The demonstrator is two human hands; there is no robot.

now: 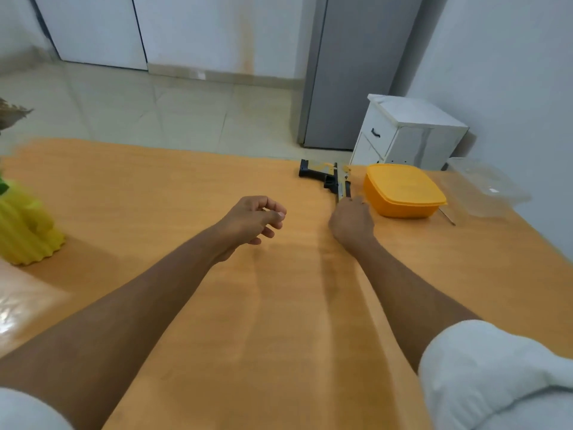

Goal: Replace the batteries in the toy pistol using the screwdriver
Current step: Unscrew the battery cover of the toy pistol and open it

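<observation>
Head view | orange surface (186, 187) | toy pistol (328, 180) far right, beside yellow lidded box (403, 190) | right hand (352, 225) at its barrel, grip unclear | left hand (252, 221) loosely curled, empty | tiled floor (155, 110), white cabinet (409, 131) beyond

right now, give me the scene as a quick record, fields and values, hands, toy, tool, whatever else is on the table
surface: orange table
toy pistol: black and yellow toy pistol lying flat near the far edge
right hand: right hand at the pistol's near end, fingers hidden, grip unclear
left hand: left hand above the table, fingers loosely curled, holding nothing
container: orange lidded container right of the pistol
tool: thin metal tool, probably the screwdriver, poking out beside the container, untouched
other: clear plastic tub far right; yellow ribbed object at left edge
</observation>
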